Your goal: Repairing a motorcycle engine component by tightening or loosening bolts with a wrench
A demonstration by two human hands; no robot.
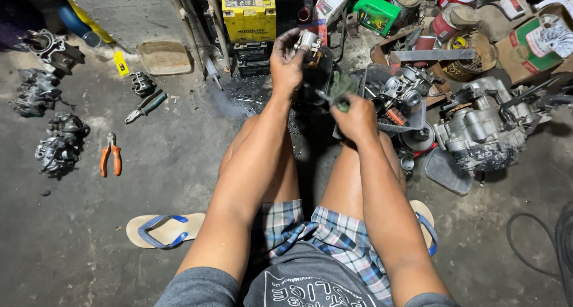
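Head view, looking down at a person sitting on a stained concrete floor [179, 146], bare knees up, plaid shorts. Left hand [286, 62] is raised toward the far side, fingers closed around a small metal carburetor part [308, 41] that sticks out above the fist. Right hand [357, 117] sits lower and just right of it, closed around a green-handled screwdriver [336, 98], shaft pointing left toward the dark gap between the hands; tip is hard to see. Just right of the right hand, a clear plastic tray [412, 127] holds a carburetor body [406, 87] and small parts. Further right, a grey engine block [477, 125] lies on the floor. Far centre, a yellow battery [249, 17] stands just behind the left hand, with a green container [377, 13] to its right and cans and boxes beyond. Left side: orange-handled pliers [110, 155] lie flat, dark-handled pliers [145, 106] farther away, several grimy carburetors [59, 146] grouped at the left edge, and a tan tray [164, 57] far left of centre. Near left, a tan flip-flop with blue straps [164, 230] lies beside the left leg. Black cable [537, 247] curls at near right.
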